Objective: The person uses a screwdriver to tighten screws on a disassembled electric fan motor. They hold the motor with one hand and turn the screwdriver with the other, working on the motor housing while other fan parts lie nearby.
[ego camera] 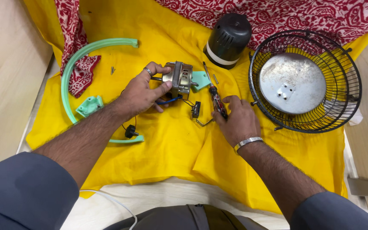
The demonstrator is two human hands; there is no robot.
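My left hand (pixel 143 91) grips a small metal fan motor (pixel 179 79) with wires trailing from it, held just above a yellow cloth (pixel 171 140). A pale green plastic piece (pixel 201 80) sits right behind the motor. My right hand (pixel 235 119) closes on a screwdriver (pixel 215 97) with a dark red handle, its shaft pointing away from me towards the motor. A small black switch part (pixel 196 109) and a bent metal piece (pixel 203 123) lie between the two hands.
A black wire fan guard (pixel 346 70) with a round metal plate (pixel 292 83) inside lies at right. A black motor cover (pixel 228 39) stands at the back. A curved green ring (pixel 71 68), a green bracket (pixel 89 105), a black knob (pixel 130 132) and loose screws (pixel 113 70) lie at left.
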